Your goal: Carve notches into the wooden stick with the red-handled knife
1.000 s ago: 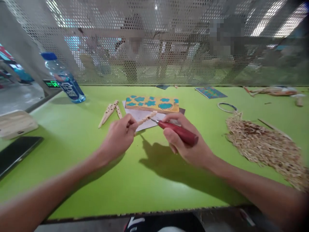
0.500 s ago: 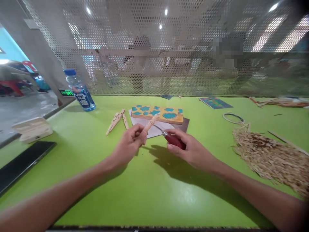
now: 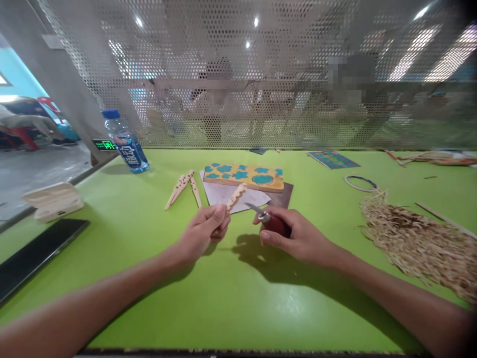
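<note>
The left hand [image 3: 206, 227] pinches a pale carved stick [image 3: 237, 197] above the middle of the tabletop [image 3: 231, 308]; the right hand [image 3: 300, 234] wraps round a red-handled knife [image 3: 278, 225], its blade just beside the stick; a painted block [image 3: 244, 178] lies toward the far edge; a bottle [image 3: 129, 147] stands near the far left corner.

Pale stick [image 3: 237, 197] in left fingers [image 3: 218, 215], red-handled tool [image 3: 276, 225] in right fingers [image 3: 275, 240]
</note>
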A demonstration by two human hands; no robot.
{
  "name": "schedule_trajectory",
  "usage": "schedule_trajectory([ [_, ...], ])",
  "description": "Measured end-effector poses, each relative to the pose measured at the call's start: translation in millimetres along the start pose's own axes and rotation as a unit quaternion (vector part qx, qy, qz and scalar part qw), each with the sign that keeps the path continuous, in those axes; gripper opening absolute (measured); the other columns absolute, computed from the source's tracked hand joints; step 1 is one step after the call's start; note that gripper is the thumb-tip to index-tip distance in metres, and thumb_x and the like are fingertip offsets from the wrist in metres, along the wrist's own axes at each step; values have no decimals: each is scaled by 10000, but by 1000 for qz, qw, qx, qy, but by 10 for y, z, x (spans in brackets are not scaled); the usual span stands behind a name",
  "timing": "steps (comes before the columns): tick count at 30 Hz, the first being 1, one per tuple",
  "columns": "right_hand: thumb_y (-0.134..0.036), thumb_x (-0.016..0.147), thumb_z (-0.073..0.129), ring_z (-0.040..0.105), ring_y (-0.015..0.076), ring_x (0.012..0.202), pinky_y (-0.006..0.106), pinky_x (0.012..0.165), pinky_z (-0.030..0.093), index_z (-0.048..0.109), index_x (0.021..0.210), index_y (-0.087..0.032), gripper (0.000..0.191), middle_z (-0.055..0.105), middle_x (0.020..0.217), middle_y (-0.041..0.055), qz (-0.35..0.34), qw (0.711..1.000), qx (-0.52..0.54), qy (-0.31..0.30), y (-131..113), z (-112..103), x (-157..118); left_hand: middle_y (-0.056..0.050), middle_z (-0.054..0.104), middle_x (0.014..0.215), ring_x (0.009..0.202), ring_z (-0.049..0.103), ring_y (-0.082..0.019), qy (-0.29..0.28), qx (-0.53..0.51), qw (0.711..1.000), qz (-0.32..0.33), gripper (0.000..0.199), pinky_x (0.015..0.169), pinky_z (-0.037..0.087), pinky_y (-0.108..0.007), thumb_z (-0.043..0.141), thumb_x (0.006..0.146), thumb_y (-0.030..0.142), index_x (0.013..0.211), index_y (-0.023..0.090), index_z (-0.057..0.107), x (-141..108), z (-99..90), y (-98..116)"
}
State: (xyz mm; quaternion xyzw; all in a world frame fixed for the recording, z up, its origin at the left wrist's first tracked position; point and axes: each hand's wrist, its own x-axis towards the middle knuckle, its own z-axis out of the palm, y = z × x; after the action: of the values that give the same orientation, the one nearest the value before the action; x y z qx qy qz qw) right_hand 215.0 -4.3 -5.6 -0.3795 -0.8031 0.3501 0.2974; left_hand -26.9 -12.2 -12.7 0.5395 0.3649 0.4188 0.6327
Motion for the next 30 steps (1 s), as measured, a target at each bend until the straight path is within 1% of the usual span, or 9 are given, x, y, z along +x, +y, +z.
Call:
schedule_trajectory([
  [3, -393, 974, 569, 540, 167, 679, 299, 631, 394, 625, 951, -173, 227, 644, 766, 28, -26, 997, -67, 18, -58, 21, 7, 81, 256, 512, 425, 200, -50, -52, -114, 991, -55, 461, 405, 140, -172, 513, 996, 455, 645, 181, 395, 26, -26, 1],
  [6, -331, 955, 578, 488, 154, 649, 294, 614, 355, 631, 950, -171, 168, 620, 746, 17, -45, 990, -127, 39, -77, 49, 8, 82, 225, 495, 405, 202, -50, -77, -170, 977, -101, 424, 390, 156, -166, 510, 980, 361, 619, 184, 374, 33, -28, 7],
  [9, -337, 958, 570, 487, 152, 642, 292, 607, 349, 626, 944, -173, 173, 617, 741, 15, -46, 990, -128, 43, -71, 67, 0, 77, 217, 498, 403, 217, -52, -91, -179, 973, -112, 422, 391, 170, -163, 509, 969, 336, 603, 181, 369, 27, -28, 18],
  [13, -372, 968, 564, 490, 148, 634, 288, 604, 362, 626, 956, -175, 207, 607, 739, 4, -6, 994, -95, 58, -69, 67, -12, 79, 204, 500, 399, 205, -51, -98, -184, 972, -109, 412, 393, 158, -173, 526, 947, 325, 594, 180, 370, 17, -40, 48],
  [18, -347, 943, 589, 476, 155, 642, 296, 607, 351, 639, 922, -175, 181, 600, 727, 9, -18, 994, -102, 37, -94, 62, -10, 85, 224, 493, 395, 182, -49, -111, -161, 976, -98, 456, 384, 117, -196, 575, 940, 407, 597, 187, 371, 11, -60, 3],
  [22, -356, 924, 614, 485, 151, 653, 287, 605, 363, 652, 897, -173, 189, 593, 731, 3, -17, 998, -61, 2, -78, 30, -6, 77, 277, 537, 438, 207, -63, -105, -81, 990, -49, 484, 419, 158, -214, 535, 984, 515, 651, 188, 408, -31, -60, -63],
  [25, -331, 874, 660, 435, 121, 584, 259, 543, 327, 646, 820, -180, 161, 518, 642, -41, -8, 996, -14, -91, -33, -2, -6, 54, 315, 587, 500, 249, -87, -118, 83, 989, -4, 540, 470, 200, -246, 440, 1006, 605, 660, 192, 412, -98, -27, -7],
  [27, -259, 831, 665, 344, 98, 521, 252, 501, 264, 590, 689, -188, 176, 408, 556, -71, -20, 988, -32, -149, -6, -12, -8, 42, 333, 590, 522, 279, -104, -182, 227, 956, 41, 548, 494, 212, -274, 379, 1016, 621, 676, 194, 424, -144, 10, 67],
  [30, -172, 781, 648, 288, 90, 510, 258, 508, 225, 506, 592, -194, 238, 341, 524, -76, -66, 980, -99, -161, 15, -1, -17, 42, 324, 583, 525, 285, -119, -249, 328, 905, 107, 481, 527, 237, -303, 293, 1061, 516, 706, 207, 395, -191, 67, 149],
])
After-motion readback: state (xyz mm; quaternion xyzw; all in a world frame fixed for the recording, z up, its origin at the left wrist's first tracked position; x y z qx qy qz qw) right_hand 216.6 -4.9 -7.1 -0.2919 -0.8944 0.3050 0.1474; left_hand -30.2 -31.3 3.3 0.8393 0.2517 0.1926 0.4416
